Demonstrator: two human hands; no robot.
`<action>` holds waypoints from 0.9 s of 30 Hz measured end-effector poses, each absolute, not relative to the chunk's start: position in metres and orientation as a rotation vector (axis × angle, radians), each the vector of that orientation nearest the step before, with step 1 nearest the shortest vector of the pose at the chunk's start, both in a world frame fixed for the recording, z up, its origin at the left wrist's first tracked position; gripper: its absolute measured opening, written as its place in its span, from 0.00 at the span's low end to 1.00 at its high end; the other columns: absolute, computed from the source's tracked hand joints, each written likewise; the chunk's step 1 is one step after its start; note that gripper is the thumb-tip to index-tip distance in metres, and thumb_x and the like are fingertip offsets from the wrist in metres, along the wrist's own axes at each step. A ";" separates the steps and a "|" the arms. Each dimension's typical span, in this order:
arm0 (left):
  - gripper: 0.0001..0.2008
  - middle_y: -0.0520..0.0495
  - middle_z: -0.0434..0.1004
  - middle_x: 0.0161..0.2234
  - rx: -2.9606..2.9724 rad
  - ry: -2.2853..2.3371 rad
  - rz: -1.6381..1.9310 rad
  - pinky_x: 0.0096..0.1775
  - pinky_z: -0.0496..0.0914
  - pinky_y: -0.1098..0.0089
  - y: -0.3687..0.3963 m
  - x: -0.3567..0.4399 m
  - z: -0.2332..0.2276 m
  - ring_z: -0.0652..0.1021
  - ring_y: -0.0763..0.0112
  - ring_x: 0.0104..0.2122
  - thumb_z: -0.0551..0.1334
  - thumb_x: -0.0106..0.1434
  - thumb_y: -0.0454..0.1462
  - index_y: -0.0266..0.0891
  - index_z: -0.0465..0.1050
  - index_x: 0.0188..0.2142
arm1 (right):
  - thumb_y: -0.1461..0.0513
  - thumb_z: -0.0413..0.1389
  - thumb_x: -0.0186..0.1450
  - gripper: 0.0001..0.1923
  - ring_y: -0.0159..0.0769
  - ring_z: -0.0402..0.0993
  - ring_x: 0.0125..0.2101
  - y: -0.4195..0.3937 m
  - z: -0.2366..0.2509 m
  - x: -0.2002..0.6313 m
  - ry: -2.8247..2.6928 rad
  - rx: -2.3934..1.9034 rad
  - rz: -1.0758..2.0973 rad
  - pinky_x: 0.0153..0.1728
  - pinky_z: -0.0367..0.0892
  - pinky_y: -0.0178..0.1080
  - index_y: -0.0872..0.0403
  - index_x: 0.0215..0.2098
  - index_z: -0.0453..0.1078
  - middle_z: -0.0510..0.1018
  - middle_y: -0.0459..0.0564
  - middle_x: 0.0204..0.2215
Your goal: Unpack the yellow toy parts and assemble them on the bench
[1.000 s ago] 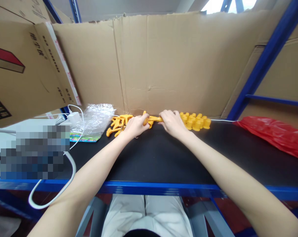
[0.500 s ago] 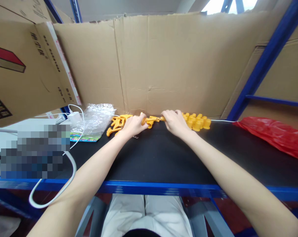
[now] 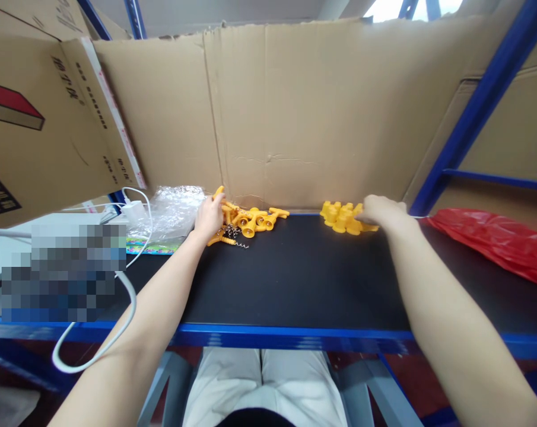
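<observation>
My left hand [image 3: 209, 214] is closed on an orange corkscrew handle [image 3: 219, 191], whose tip sticks out above the fingers. Beside and under that hand lies a pile of orange corkscrews [image 3: 227, 239], some with bare metal spirals showing. Just right of the pile, several orange bell-shaped pieces [image 3: 249, 226] rest on the black tabletop with their mouths facing me. My right hand [image 3: 383, 211] is at the right end of a cluster of yellow cup-shaped pieces [image 3: 339, 218]. Its fingers curl over a piece at that end, partly hidden by the hand.
A tall cardboard sheet [image 3: 295, 118] stands along the back edge. Clear plastic wrap [image 3: 177, 207] and a white cable [image 3: 132, 308] are on the left. A red plastic bag [image 3: 491, 243] lies on the right, near a blue metal post [image 3: 468, 130].
My hands have moved apart: the left toward the corkscrew pile, the right past the yellow pieces to their right end. The orange piece held between them now lies on the table.
</observation>
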State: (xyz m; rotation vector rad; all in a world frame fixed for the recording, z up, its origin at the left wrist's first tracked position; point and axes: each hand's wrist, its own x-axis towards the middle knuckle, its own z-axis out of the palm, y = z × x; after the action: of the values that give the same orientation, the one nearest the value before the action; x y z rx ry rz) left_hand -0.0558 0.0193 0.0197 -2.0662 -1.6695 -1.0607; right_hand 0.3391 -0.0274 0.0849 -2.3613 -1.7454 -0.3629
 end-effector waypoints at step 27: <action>0.18 0.41 0.72 0.38 -1.973 -1.896 -0.794 0.46 0.64 0.57 0.029 -0.067 0.011 0.73 0.56 0.42 0.51 0.59 0.32 0.41 0.75 0.44 | 0.70 0.54 0.55 0.20 0.46 0.72 0.44 0.005 0.045 0.382 -1.517 -2.553 -0.072 0.31 0.59 0.37 0.67 0.47 0.70 0.73 0.73 0.40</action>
State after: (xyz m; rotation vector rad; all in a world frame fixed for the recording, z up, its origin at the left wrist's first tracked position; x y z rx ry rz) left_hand -0.0674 0.0291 0.0106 -1.9734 -1.8960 -0.7936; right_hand 0.3819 0.0049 0.0454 -2.5531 -1.5166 -0.0725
